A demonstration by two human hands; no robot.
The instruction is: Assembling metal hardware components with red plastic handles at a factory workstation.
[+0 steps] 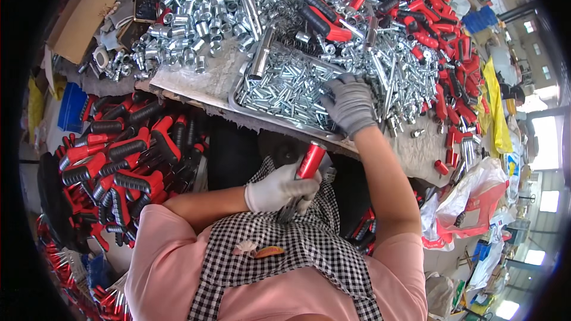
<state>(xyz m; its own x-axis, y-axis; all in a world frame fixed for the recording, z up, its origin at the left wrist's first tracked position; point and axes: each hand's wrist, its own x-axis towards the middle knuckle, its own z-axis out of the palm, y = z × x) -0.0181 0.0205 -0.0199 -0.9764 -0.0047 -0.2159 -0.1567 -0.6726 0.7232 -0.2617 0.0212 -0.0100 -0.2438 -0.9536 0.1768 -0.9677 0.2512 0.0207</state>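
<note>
My left hand (279, 189), in a pale glove, is closed round a red tube-shaped handle (311, 161) in front of my apron. The handle tilts up and to the right, its round end upward; a dark grey part (289, 209) shows below the fingers. In a grey glove, my right hand (352, 106) is over the right side of a shallow metal tray (238, 102). Its fingers bend down among small silver pins (291, 90), thumb apart from the others. Whether any pin touches its fingertips is hidden.
Silver sleeves (205, 21) heap at the bench's back left. Red-and-black tool handles (425, 15) pile along the right. More red-and-black tools (128, 166) fill the space left of my lap. A white-and-red plastic bag (470, 202) is on the right. A phone (144, 3) lies back left.
</note>
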